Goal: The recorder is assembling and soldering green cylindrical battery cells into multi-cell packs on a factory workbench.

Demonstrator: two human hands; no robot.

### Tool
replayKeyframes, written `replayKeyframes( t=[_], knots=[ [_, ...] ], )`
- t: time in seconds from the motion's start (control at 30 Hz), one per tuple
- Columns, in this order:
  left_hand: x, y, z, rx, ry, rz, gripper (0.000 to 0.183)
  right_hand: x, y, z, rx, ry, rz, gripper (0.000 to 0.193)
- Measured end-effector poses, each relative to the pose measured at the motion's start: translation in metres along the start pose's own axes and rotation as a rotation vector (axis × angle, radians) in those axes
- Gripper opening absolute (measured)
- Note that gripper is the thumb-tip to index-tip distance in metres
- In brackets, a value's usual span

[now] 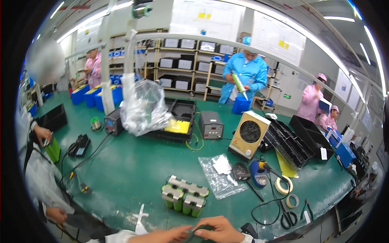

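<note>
At the lower edge, my left hand (174,234) and my right hand (220,229) meet just in front of a battery pack (185,197). A dark green flat piece (194,237) is between them, partly cut off by the picture's lower edge. My right thumb and fingers close on this piece; my left fingertips reach to its side, their grip partly hidden. The pack stands upright on the green table (133,174), apart from both hands. Its green cylindrical cells carry metal strips on top. A white strip of tape (140,216) lies left of it.
A plastic bag (222,176), a soldering iron in its blue stand (259,173), tape rolls (283,185), scissors (288,218) and pliers (306,210) lie to the right. A fan unit (250,135) stands behind. At left, a co-worker's hand (42,133) holds another green pack (52,150).
</note>
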State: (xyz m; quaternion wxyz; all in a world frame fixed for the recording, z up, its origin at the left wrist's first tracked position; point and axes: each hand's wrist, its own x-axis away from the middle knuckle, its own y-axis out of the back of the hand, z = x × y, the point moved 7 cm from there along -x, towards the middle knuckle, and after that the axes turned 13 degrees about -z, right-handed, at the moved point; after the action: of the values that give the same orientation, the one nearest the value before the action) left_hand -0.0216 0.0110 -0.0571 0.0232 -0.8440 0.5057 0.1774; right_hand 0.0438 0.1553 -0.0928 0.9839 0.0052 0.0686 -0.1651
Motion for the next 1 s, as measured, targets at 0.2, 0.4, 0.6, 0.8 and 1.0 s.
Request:
replayKeyframes(
  t=[0.2, 0.4, 0.6, 0.8, 1.0],
  knots=[
    [0.071, -0.028, 0.094, 0.439, 0.49, -0.382, 0.025, 0.028, -0.044, -0.03, -0.077, -0.073, -0.107, 0.013],
    [0.081, -0.034, 0.094, 0.474, 0.399, -0.613, 0.013, 0.063, -0.037, -0.035, -0.404, 0.011, -0.412, 0.035],
    [0.085, -0.045, 0.118, 0.523, 0.516, -0.4, 0.009, 0.074, -0.038, -0.054, -0.331, -0.03, -0.449, 0.026],
    [0.082, -0.049, 0.109, 0.734, 0.682, -0.473, 0.032, 0.064, -0.036, -0.049, -0.078, -0.047, -0.507, 0.009],
    [0.091, -0.046, 0.13, 0.76, 0.751, -0.462, 0.037, 0.05, -0.037, -0.041, 0.273, 0.251, -0.427, 0.012]
  ],
)
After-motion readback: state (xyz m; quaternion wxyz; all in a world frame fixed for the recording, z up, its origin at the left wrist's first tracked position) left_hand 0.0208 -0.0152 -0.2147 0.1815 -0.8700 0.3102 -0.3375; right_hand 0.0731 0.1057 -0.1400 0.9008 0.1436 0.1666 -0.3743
